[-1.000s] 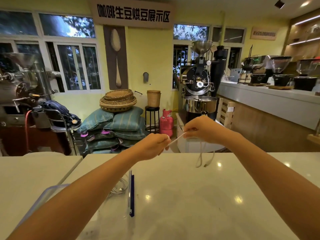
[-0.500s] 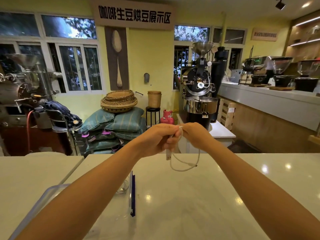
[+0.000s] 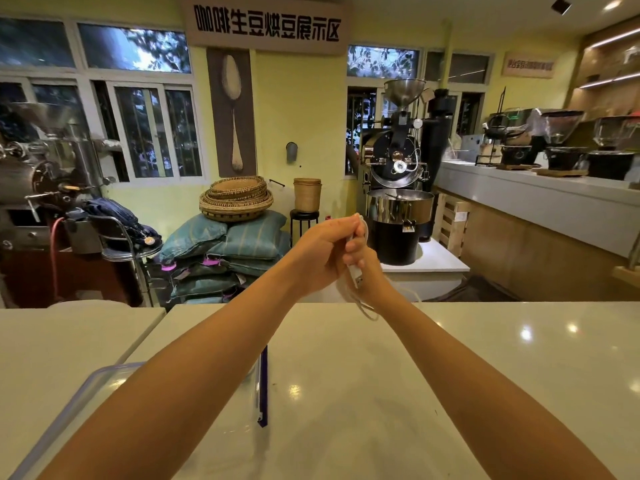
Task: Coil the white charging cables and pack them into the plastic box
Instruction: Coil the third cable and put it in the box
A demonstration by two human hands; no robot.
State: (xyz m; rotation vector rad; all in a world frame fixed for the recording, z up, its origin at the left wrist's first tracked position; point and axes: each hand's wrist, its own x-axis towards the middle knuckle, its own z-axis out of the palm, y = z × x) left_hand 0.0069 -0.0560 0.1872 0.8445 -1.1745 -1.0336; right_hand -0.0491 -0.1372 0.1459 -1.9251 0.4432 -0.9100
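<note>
Head view. Step in hand looks like coiling: one thin white charging cable point(image 3: 360, 303) is gathered between both hands, held up above the far edge of the glossy white countertop point(image 3: 381, 393). Packing not yet begun for this cable.

Left hand point(image 3: 323, 252) is closed into a loose fist around the cable bundle, knuckles up, thumb side toward the right hand. A white USB plug with a metal tip point(image 3: 356, 277) sticks out downward below the fist. Right hand point(image 3: 367, 268) sits just behind and under the left, touching it; largely hidden, so how far its fingers are curled cannot be told, though cable strands run along its wrist. A few slack loops hang below both hands, close to the counter edge.

Both forearms reach forward from the bottom corners and converge at the hands; wrists are roughly level and well above the counter.

The clear plastic box with a bluish rim point(image 3: 100, 379) lies at lower left, mostly hidden under the left forearm. Its contents cannot be made out.

Next move, as judged: take in the hanging loops, tuck the plug end so the coil holds, then carry it back and left, down into the box.
</note>
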